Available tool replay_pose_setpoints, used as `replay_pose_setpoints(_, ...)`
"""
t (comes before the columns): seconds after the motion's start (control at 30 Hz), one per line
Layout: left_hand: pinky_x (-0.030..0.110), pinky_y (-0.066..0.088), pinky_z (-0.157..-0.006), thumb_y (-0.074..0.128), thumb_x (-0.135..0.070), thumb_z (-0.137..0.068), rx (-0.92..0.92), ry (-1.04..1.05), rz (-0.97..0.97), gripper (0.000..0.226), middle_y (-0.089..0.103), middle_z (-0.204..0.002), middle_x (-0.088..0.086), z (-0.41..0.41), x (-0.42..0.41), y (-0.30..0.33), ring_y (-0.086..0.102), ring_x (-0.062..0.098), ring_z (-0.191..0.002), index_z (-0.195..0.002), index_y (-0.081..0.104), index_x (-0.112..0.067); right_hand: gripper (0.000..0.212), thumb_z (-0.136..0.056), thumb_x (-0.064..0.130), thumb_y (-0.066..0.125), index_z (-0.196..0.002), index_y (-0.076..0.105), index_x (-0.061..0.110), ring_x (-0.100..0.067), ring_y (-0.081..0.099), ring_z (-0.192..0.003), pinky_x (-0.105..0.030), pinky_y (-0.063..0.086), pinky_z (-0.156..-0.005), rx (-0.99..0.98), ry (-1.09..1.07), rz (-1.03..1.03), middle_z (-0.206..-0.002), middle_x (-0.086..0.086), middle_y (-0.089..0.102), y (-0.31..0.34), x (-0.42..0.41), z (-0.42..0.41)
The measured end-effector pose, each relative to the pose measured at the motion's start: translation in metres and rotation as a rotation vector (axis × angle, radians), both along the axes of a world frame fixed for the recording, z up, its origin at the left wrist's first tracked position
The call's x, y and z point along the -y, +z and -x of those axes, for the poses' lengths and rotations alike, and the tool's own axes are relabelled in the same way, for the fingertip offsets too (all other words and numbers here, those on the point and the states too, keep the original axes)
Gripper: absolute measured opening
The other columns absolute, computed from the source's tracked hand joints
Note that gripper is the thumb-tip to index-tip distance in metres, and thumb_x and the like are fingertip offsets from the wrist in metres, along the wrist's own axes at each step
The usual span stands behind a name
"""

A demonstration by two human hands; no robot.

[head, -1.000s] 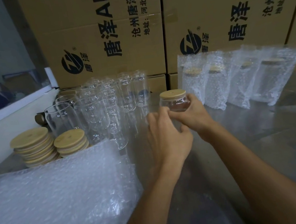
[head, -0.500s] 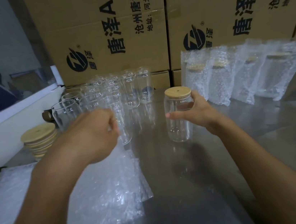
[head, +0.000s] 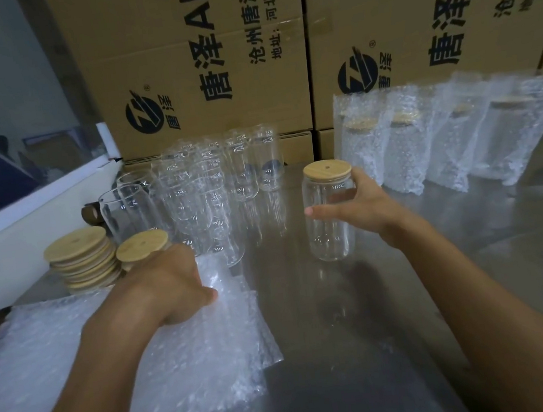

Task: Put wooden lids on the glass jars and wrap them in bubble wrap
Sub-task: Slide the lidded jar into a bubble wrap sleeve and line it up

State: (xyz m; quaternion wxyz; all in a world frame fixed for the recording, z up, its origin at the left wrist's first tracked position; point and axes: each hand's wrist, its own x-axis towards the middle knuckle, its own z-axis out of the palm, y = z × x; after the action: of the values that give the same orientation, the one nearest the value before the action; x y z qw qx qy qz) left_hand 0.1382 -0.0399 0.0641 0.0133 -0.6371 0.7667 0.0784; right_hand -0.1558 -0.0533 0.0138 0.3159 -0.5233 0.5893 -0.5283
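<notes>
Bamboo-lidded glass jar point(head: 330, 213) cupped in your right hand point(head: 365, 209); left hand point(head: 173, 282) pinches crinkly bubble wrap point(head: 192, 347).

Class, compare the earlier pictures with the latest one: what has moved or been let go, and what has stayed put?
The left hand let go of the lidded jar and swung left and down onto the bubble wrap. The right hand still holds the jar, lid on.

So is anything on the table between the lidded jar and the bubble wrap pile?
Nothing visible: bare steel table lies between the lidded jar in the right hand and the bubble wrap pile.
</notes>
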Motion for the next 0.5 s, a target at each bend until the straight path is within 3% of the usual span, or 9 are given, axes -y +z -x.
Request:
replay_pose_setpoints(0.07, 0.035, 0.055, -0.076, 0.069, -0.032, -0.089, -0.006, 0.000, 0.003, 0.025, 0.073, -0.088, 0.008, -0.001, 0.001, -0.001, 0.069, 0.023, -0.085, -0.078, 0.067, -0.009, 0.084, -0.065, 0.034, 0.095, -0.128, 0.040, 0.036, 0.000, 0.055, -0.105, -0.016, 0.042, -0.070, 0.000, 0.003, -0.003, -0.117, 0.011, 0.058, 0.000, 0.000, 0.000)
replay_pose_setpoints(0.2, 0.028, 0.044, -0.057, 0.061, -0.029, -0.089, -0.069, 0.035, 0.076, 0.031, 0.061, -0.069, 0.005, -0.002, 0.005, 0.000, 0.059, 0.024, -0.065, -0.063, 0.054, -0.014, 0.083, -0.065, 0.035, 0.094, -0.128, 0.040, 0.036, 0.000, 0.055, -0.104, -0.015, 0.042, -0.070, -0.004, -0.005, -0.006, -0.115, 0.011, 0.057, 0.000, 0.001, -0.001)
replay_pose_setpoints(0.33, 0.032, 0.048, -0.065, 0.062, -0.025, -0.087, -0.241, 0.083, 0.216, 0.020, 0.065, -0.077, 0.004, 0.001, 0.007, 0.002, 0.061, 0.023, -0.075, -0.071, 0.060, -0.014, 0.084, -0.065, 0.035, 0.094, -0.129, 0.039, 0.036, 0.000, 0.054, -0.103, -0.015, 0.041, -0.069, -0.006, -0.006, -0.010, -0.115, 0.011, 0.056, 0.000, 0.001, 0.000)
replay_pose_setpoints(0.5, 0.029, 0.045, -0.062, 0.063, -0.019, -0.086, -0.505, 0.096, 0.354, 0.011, 0.065, -0.072, -0.002, 0.012, 0.006, 0.004, 0.063, 0.020, -0.073, -0.075, 0.062, -0.022, 0.102, -0.058, 0.035, 0.097, -0.140, 0.036, 0.033, -0.004, 0.056, -0.107, -0.016, 0.043, -0.070, -0.084, 0.021, -0.067, -0.118, 0.009, 0.057, -0.004, 0.001, 0.004)
